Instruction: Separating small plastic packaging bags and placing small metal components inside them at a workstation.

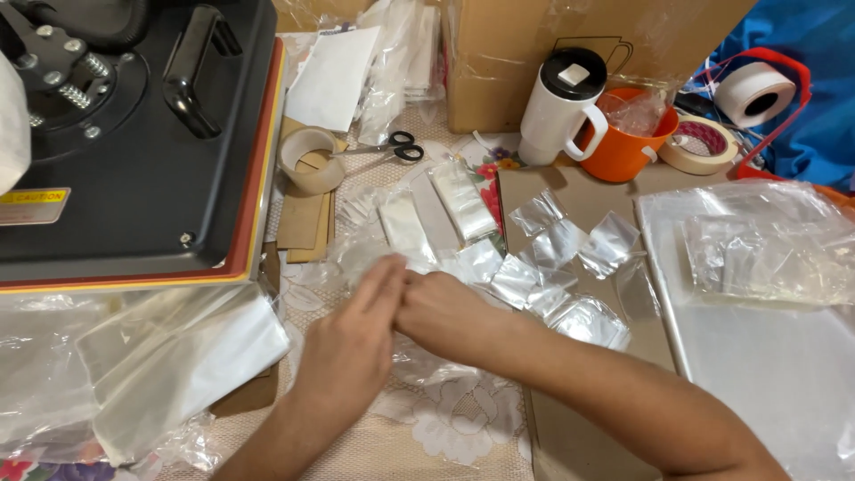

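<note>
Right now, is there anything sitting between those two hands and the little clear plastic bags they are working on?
Nothing visible. The left hand and right hand meet directly over the small clear bags on the table, fingers already among them. The scissors and tape roll lie farther back, out of the way.

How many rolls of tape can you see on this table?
3. A brown roll lies beside the scissors, a cream roll sits right of the orange cup, and a white roll rests at far right. Others may hide under plastic.
</note>
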